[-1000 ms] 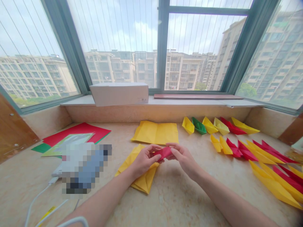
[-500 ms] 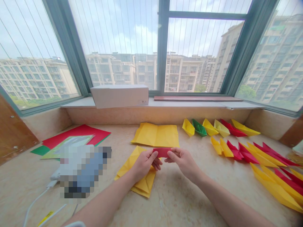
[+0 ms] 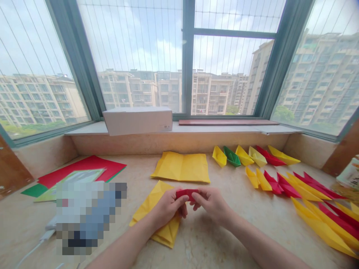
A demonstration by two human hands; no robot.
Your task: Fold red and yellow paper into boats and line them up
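bay window with teal-grey metal frames [image 3: 187,74], beige apartment blocks [image 3: 210,91] outside, and a beige marble-look counter [image 3: 207,248] under it. there's a long white cardboard box [image 3: 137,122] on the sill.

middle of the counter: the left hand [image 3: 169,205] and right hand [image 3: 211,203] are pinching a small folded strip of red paper [image 3: 185,194] between them, thumbs on the near side, one hand at each end. it's held up in front of a flat creased yellow paper sheet [image 3: 182,167]. a folded yellow paper piece [image 3: 153,203] lies partly behind the left hand, can't tell if they touch.

off to the right, rows of folded paper boats [image 3: 232,157] in yellow, green and red. over left, flat red paper [image 3: 84,164] on green, next to some pixelated stuff i can't make out.
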